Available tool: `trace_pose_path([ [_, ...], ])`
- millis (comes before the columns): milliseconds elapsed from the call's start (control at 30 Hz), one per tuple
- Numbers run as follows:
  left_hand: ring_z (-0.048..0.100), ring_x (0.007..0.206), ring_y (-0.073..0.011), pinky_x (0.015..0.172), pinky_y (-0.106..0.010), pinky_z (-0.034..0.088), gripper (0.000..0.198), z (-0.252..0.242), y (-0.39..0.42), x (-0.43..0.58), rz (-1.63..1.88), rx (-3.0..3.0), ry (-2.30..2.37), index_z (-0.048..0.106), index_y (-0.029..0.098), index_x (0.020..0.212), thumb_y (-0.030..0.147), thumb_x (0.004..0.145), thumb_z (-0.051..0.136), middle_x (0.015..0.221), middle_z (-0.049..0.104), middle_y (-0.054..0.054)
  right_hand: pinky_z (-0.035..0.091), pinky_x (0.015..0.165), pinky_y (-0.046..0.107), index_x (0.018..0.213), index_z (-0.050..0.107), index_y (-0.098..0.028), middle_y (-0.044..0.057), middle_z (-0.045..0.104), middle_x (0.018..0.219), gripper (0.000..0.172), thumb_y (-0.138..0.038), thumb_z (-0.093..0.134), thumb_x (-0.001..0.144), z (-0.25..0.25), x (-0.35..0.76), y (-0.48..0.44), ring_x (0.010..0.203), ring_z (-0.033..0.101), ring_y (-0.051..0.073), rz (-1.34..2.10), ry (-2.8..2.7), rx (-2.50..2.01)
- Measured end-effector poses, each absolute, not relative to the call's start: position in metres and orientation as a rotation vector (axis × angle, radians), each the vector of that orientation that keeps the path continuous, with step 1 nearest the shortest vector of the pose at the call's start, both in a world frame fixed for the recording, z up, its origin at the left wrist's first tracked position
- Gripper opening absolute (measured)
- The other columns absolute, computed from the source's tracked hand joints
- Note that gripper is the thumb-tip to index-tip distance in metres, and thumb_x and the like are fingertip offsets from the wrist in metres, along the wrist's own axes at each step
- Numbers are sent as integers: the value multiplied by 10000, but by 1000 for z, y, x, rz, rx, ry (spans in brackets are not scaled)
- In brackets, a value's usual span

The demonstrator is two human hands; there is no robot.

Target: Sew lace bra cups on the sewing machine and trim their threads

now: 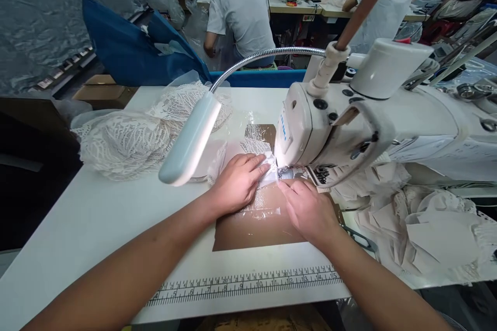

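Much lace (124, 137) lay heaped at the left of the table (97, 227), and this was a good place, because loose folds there could not easily catch in the work. Next came the lamp (190, 137), bent low, with its head to the left of the hands. The left hand (240, 181) lay palm down, its fingers nearly straight and a little apart, and it pressed on the white cloth (267, 178) without grasping it. In my judgement, this pressure needed to be light and even, so that the cloth lay flat but could slide over the brown board (240, 235). The cloth was between the two hands, just at the left of the head of the machine (301, 124). At its right edge was the right hand (308, 209), half curled, and its index fingertip seemed to touch the cloth; whether the thumb pinched it, I could not tell. This hand was probably for steering, so small corrections were better than pulling. The needle was too hidden to make out, therefore both hands had to mind how near their fingertips were to it. Further right, many scraps (442, 238) lay in a loose pile, best kept away from the cloth.
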State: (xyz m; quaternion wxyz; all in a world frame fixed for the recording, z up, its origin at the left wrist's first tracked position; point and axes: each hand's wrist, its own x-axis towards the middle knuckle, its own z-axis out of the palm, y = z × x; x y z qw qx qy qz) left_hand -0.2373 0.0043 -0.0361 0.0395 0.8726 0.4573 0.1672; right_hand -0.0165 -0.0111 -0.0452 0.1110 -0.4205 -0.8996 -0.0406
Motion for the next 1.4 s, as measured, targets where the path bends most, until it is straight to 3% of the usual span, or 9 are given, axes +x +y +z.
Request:
trace_pose_path([
  [300,518,1170,-308,986,-486,432,395,-35,0,-238,632,2632,1493,602,148,1228,373,926,482,1307,558,-165,425,595,286,1243,612,-185,65,684,855,379,-139,470,896,-17,-3,-20,751,617,196,52,-2708,-1162],
  [400,517,1178,-324,990,-494,426,450,-35,-2,-238,646,2597,1533,600,143,1233,435,901,522,1310,557,-173,429,553,274,1183,625,-194,62,695,889,313,-185,464,914,-1,21,-36,733,647,192,105,-2745,-1187],
  [467,528,1166,-323,986,-503,426,392,-36,-1,-240,676,2550,1558,624,140,1201,376,906,520,1296,573,-170,425,509,270,1148,628,-190,59,689,852,292,-183,466,906,2,41,-49,673,648,188,85,-2790,-1232],
  [633,619,1041,-263,896,-428,504,240,-24,-14,-248,697,2483,1535,711,147,1016,156,888,508,1127,687,-128,535,657,343,1089,658,-156,121,687,960,315,-105,514,813,-23,83,-68,800,660,243,-250,-2821,-1174],
  [800,612,1096,-181,962,-303,489,192,4,-64,-238,489,2430,951,725,230,1004,169,871,601,1123,705,-41,547,760,346,1111,667,-145,134,699,988,427,21,460,776,-41,92,-69,862,665,240,-391,-2783,-1172],
  [900,547,1207,-231,1025,-365,449,313,17,-83,-238,445,2268,888,682,220,1146,244,834,669,1270,628,-87,543,774,353,1107,663,-113,144,707,980,364,-22,441,834,-44,93,-63,883,666,249,-385,-2738,-1138],
  [1133,435,1319,-304,1085,-408,357,724,12,-50,-268,601,1824,1456,489,212,1385,495,754,702,1457,455,-100,527,676,320,936,660,-137,110,720,854,269,-221,407,971,-37,87,-57,785,683,230,-372,-2538,-1112],
  [1267,550,1172,-299,951,-360,433,784,7,-34,-273,537,1650,1468,443,171,1416,436,727,706,1283,588,-111,534,746,324,946,616,-167,102,728,928,224,-269,419,976,-24,79,-63,866,695,228,-167,-2451,-1083],
  [1400,613,934,-236,791,-304,451,666,0,-32,-273,610,1567,1361,535,140,1334,379,730,679,1009,639,-58,524,612,268,994,577,-201,47,732,866,197,-275,395,982,-14,65,-66,719,702,174,225,-2384,-1148],
])
